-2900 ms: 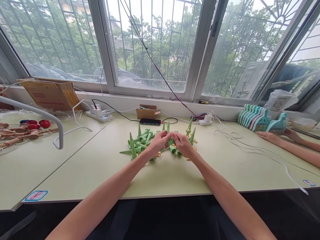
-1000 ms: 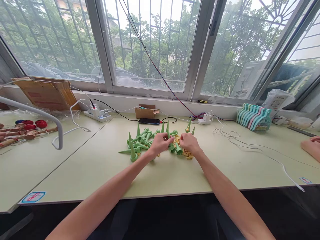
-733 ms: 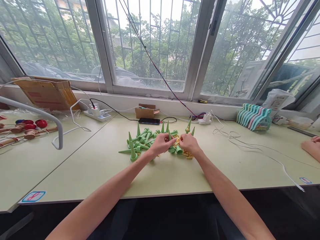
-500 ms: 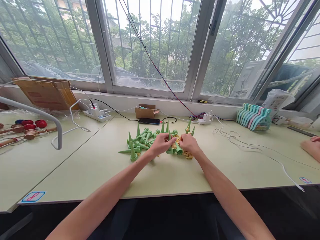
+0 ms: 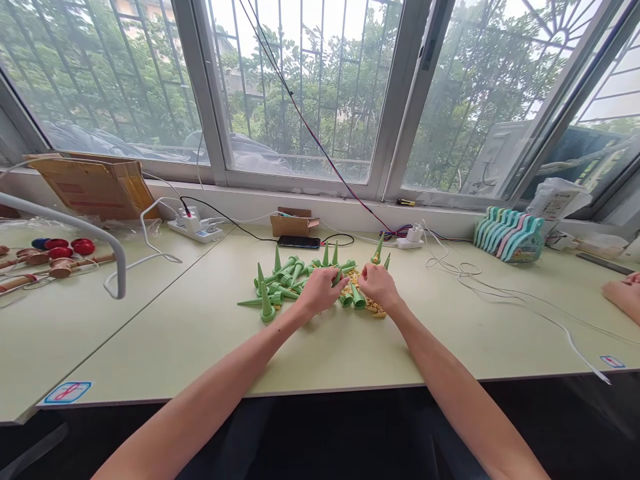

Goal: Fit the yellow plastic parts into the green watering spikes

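My left hand (image 5: pixel 321 291) is closed around a green plastic cone spike (image 5: pixel 338 277), whose tip shows between thumb and fingers. Just to its right, my right hand (image 5: pixel 377 285) has its fingers pinched together; what they hold, if anything, is hidden. A heap of green cone spikes (image 5: pixel 285 283) lies left of and behind my left hand, with a few standing point up. Small yellow pieces (image 5: pixel 376 309) are scattered below and between my hands. Beyond my right hand, an upright green spike (image 5: pixel 379 248) carries a yellow piece near its base.
A phone (image 5: pixel 299 242) lies before a small cardboard box (image 5: pixel 295 221). Power strips (image 5: pixel 195 231) and loose white cables run along the back. Teal hanger-like items (image 5: pixel 509 235) stand at right, near another person's hand (image 5: pixel 623 293). Wooden handles with red balls (image 5: pixel 60 253) lie far left.
The green spike in my left hand has tilted from upright and sits lower in the grip. My right hand has barely moved.
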Motion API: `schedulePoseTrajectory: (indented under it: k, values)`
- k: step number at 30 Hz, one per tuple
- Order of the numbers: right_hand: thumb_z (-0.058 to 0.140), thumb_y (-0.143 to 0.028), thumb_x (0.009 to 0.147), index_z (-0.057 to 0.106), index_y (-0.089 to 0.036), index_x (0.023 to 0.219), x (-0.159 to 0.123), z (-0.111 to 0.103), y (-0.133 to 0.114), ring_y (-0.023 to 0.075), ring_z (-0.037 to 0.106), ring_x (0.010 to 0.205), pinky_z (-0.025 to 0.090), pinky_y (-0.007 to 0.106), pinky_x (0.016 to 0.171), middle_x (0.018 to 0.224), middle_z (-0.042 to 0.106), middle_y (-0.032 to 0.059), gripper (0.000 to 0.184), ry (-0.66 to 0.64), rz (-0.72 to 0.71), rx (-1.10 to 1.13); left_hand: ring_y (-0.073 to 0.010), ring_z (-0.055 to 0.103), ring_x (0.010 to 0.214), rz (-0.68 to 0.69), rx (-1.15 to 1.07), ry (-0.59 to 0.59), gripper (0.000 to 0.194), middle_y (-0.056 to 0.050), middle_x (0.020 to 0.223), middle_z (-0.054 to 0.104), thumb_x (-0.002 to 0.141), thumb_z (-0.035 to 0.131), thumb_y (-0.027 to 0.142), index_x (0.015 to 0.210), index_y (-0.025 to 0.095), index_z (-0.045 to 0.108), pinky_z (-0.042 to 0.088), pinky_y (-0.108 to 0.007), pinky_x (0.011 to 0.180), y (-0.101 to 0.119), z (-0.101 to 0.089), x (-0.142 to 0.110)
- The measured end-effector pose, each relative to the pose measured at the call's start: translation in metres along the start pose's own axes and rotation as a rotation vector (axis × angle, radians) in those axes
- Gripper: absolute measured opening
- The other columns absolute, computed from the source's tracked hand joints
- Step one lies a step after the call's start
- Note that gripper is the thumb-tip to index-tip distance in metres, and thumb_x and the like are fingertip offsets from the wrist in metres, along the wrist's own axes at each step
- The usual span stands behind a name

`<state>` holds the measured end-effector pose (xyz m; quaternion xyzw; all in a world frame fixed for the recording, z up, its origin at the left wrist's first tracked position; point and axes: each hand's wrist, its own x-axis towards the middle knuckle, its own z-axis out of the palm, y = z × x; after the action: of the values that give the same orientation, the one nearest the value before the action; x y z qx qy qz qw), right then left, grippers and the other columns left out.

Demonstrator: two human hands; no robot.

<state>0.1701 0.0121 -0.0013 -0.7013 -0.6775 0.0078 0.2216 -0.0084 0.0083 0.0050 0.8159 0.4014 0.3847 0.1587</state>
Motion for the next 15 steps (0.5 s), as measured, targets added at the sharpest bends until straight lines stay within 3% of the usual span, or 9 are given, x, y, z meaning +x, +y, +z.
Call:
schedulePoseTrajectory:
  k: [9, 15]
  values:
    - [0.048, -0.021, 0.088, 0.056, -0.019, 0.086, -0.0026, -0.0038, -0.0045, 0.0146, 0.055, 0.066, 0.033, 0.024, 0.060, 0.074, 0.064, 0.0026, 0.008, 0.120, -0.089, 0.157, -0.0144, 0.045, 0.056, -0.040, 0.024, -0.020, 0.035, -0.001, 0.058, 0.054, 0.086, 0.056, 0.045, 0.063, 0.018, 0.059, 0.034, -0.027, 0.058, -0.0036, 0.0030, -0.0006]
    - [0.048, -0.025, 0.088, 0.056, -0.020, 0.089, -0.0028, -0.0005, -0.0044, 0.0148, 0.055, 0.065, 0.033, 0.024, 0.059, 0.075, 0.064, 0.0018, 0.010, 0.162, -0.151, 0.231, -0.0162, 0.050, 0.056, -0.113, 0.017, 0.007, 0.041, -0.001, 0.055, 0.056, 0.085, 0.054, 0.059, 0.075, 0.019, 0.062, 0.036, -0.027, 0.059, 0.0018, -0.0014, -0.0008]
